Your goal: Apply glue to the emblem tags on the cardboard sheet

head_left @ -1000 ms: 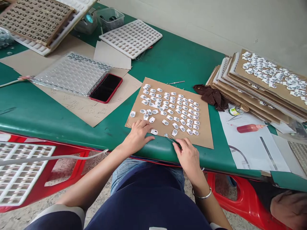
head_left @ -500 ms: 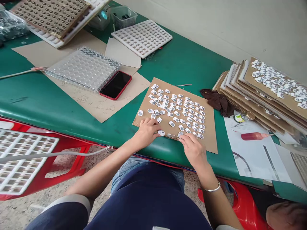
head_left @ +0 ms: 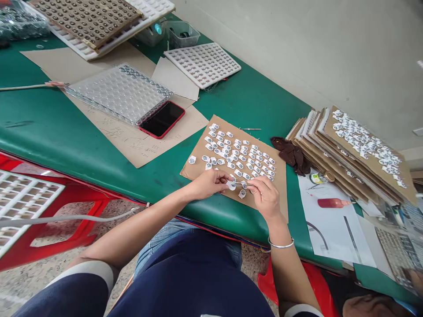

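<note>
My bracelet (head_left: 280, 244) circles the right wrist, low in the frame. Just above it, near the centre, both hands work at the table's near edge. The fingers of my left hand (head_left: 210, 185) are closed in a pinch on a small white piece (head_left: 231, 186), pale and flat; its finer detail is too small to tell. It juts from my left fingertips toward the right, over the lower edge of the cardboard sheet (head_left: 281, 187). My right hand (head_left: 264, 193) is pinched round slim metal tweezers (head_left: 243, 184), pointed left at the piece; I cannot tell whether their tips grip anything.

Just beyond my fingers, similar white tabs (head_left: 242, 193) lie in uneven rows on the cardboard, each bearing a round grey patterned disc. Their markings are too small for me to read.

Right of the sheet, a bottle of red liquid (head_left: 333, 203) lies on white paper (head_left: 330, 229), below a small jar (head_left: 319, 178) whose yellow-green label I can't make out. A dark brown cloth (head_left: 292, 155) sits near it, beside a stack of boards (head_left: 330, 163). Left of centre, a red-cased phone (head_left: 162, 119) rests against a clear plastic tray (head_left: 115, 94); below them, faint handwriting, illegible to me, covers brown paper (head_left: 132, 152). Farther up is a white slotted tray (head_left: 203, 65).
</note>
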The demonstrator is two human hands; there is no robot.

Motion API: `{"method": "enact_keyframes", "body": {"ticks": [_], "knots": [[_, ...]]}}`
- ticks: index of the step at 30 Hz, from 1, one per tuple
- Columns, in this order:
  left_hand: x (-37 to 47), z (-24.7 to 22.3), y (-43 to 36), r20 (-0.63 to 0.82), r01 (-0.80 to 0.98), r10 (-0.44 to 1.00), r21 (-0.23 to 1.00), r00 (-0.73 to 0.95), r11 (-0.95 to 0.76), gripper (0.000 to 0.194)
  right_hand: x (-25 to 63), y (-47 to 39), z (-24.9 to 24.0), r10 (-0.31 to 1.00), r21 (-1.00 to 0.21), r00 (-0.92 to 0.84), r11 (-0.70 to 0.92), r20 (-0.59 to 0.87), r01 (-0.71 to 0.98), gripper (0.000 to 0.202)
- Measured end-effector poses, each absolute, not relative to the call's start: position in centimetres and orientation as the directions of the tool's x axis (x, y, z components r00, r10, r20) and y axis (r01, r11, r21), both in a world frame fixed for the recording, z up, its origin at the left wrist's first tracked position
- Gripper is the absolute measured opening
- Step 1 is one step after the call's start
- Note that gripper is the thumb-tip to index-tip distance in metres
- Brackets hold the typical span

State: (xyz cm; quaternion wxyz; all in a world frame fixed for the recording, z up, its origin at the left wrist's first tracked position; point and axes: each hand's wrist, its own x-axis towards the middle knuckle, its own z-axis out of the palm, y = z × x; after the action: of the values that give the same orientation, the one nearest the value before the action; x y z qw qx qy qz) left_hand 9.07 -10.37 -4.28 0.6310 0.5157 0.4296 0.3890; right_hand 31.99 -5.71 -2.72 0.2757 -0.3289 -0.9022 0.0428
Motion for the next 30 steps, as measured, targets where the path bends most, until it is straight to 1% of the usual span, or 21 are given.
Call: {"method": "enact_keyframes", "body": {"ticks": [1, 3, 8, 15, 22, 30], "knots": [[9.2, -4.5, -10.3, -0.159, -0.091, 0.924, 0.975, 0.347, 0.202, 0.028, 32.2, -5.5, -2.8, 0.620, -0.258, -0.641, 0.779, 0.453, 0.571, 0.013], [9.3, -4.9, -10.3, -0.191, -0.122, 0.910, 0.960, 0.367, 0.251, 0.029, 32.5, -5.2, -3.0, 0.622, -0.258, -0.660, 0.780, 0.421, 0.570, 0.014], [9.4, -5.0, -10.5, -0.257, -0.100, 0.893, 0.944, 0.368, 0.313, 0.027, 32.7, -5.3, -3.4, 0.605, -0.251, -0.702, 0.795, 0.375, 0.552, 0.014], [9.3, -5.0, -10.7, -0.249, -0.062, 0.896, 0.955, 0.368, 0.291, 0.027, 32.4, -5.2, -3.5, 0.566, -0.231, -0.737, 0.824, 0.368, 0.517, 0.014], [9.2, -5.3, -10.7, -0.235, -0.031, 0.894, 0.963, 0.381, 0.267, 0.030, 32.4, -5.4, -3.8, 0.579, -0.239, -0.748, 0.815, 0.325, 0.527, 0.016], [9.1, -5.4, -10.8, -0.239, -0.036, 0.894, 0.962, 0.380, 0.272, 0.030, 32.3, -5.9, -3.8, 0.597, -0.233, -0.731, 0.802, 0.329, 0.550, 0.015]]}}
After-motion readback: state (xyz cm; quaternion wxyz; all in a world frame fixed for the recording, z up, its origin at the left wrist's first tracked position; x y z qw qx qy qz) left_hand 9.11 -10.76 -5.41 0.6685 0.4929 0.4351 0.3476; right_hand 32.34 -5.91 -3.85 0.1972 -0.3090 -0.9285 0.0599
